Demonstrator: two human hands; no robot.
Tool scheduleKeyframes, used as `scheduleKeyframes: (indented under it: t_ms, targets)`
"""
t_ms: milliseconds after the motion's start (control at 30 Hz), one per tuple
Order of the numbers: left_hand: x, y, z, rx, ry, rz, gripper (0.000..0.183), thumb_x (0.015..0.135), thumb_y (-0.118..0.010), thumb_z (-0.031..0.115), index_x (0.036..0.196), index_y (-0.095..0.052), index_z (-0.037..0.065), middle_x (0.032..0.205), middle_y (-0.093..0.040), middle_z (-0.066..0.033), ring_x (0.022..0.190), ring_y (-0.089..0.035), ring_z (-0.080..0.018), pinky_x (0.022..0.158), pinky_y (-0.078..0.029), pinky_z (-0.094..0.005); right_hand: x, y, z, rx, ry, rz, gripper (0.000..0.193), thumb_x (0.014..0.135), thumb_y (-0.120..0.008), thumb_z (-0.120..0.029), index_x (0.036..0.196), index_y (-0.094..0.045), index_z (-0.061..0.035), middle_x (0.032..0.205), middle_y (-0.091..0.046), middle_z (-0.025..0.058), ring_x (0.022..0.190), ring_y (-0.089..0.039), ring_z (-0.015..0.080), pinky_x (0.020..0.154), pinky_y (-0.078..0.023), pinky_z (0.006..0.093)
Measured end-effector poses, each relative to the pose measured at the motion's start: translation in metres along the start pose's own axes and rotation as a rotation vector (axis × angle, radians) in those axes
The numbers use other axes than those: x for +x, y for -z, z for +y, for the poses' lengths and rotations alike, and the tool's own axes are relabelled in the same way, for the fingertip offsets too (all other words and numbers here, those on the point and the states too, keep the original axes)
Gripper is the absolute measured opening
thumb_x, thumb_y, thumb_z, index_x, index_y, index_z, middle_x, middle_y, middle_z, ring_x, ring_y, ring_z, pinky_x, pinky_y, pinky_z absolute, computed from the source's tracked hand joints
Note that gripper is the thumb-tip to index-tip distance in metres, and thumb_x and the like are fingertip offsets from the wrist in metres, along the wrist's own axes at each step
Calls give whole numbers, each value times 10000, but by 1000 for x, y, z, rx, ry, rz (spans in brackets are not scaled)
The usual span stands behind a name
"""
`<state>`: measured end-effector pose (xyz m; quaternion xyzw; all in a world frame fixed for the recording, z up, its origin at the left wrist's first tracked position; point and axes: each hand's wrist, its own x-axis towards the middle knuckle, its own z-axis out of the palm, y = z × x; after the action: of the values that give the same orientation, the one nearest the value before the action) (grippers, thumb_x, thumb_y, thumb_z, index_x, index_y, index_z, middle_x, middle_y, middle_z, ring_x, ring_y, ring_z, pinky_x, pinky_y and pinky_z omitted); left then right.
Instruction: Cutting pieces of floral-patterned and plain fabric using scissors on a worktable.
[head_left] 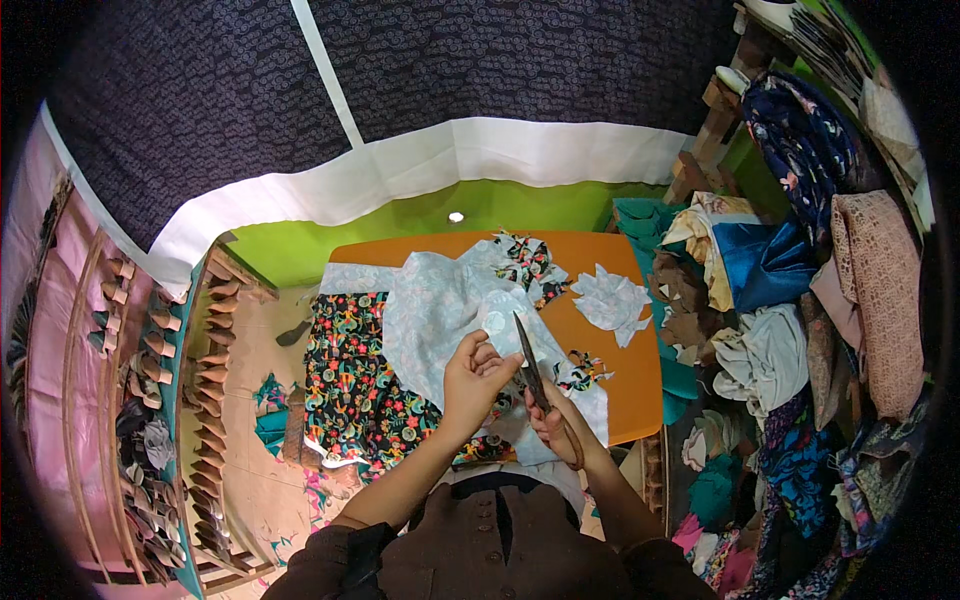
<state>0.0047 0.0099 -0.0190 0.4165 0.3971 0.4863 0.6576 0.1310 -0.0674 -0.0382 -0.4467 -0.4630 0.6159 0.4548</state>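
My right hand [550, 418] is wrapped round a pair of dark scissors [534, 378]. Their blades point up and away from me over the cloth. Close beside them, on the left, my left hand [475, 378] has its fingers curled and the thumb near the blades. Whatever it pinches, if anything, is too small to make out. Beneath both hands lies pale bluish-white fabric [430, 300], partly over black fabric with a colourful floral print [345, 370]. The fabric is spread on an orange table [630, 395].
A crumpled pale scrap [612, 305] and printed offcuts [585, 370] lie on the table's right side. Piled cloths [765, 360] fill the shelf to the right. At left stand racks of shoe-like forms [210, 390]. A dark patterned curtain [520, 70] hangs beyond the table.
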Motion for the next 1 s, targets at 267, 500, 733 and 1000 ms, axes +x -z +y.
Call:
scheduleKeyframes:
  t_ms: [267,500,733,1000]
  targets:
    - [-3,2,-2,16,6,19,415,688,-625,-15,1033,-395,-37,800,-566,-79,698,-549,-101,622,-446,-205,-7,-4,-2,185,-14,-15,704,683,-391,-673,1005,-400,-47,715,-348,-41,580,-319,42,499,-267,159]
    - [-4,0,-2,59,-47,12,448,686,-621,-37,1051,-361,-47,764,-528,-48,650,-502,-63,574,-418,-169,-6,-1,8,323,-151,-7,765,656,-415,-673,1097,-345,-52,731,-328,-58,605,-284,41,520,-247,155]
    - [-3,4,-1,80,-47,-1,421,688,-618,-40,1028,-369,-46,787,-543,-60,681,-525,-76,588,-427,-167,-7,-9,-7,187,-28,-24,718,657,-402,-682,997,-363,-51,708,-312,-46,550,-257,30,458,-215,147]
    - [-2,5,-3,119,27,-25,515,687,-632,-9,1105,-344,-101,696,-494,-17,610,-473,-34,532,-389,-138,-4,-6,-2,126,-11,-3,704,648,-382,-707,913,-367,-55,661,-302,-38,494,-242,21,410,-202,140]
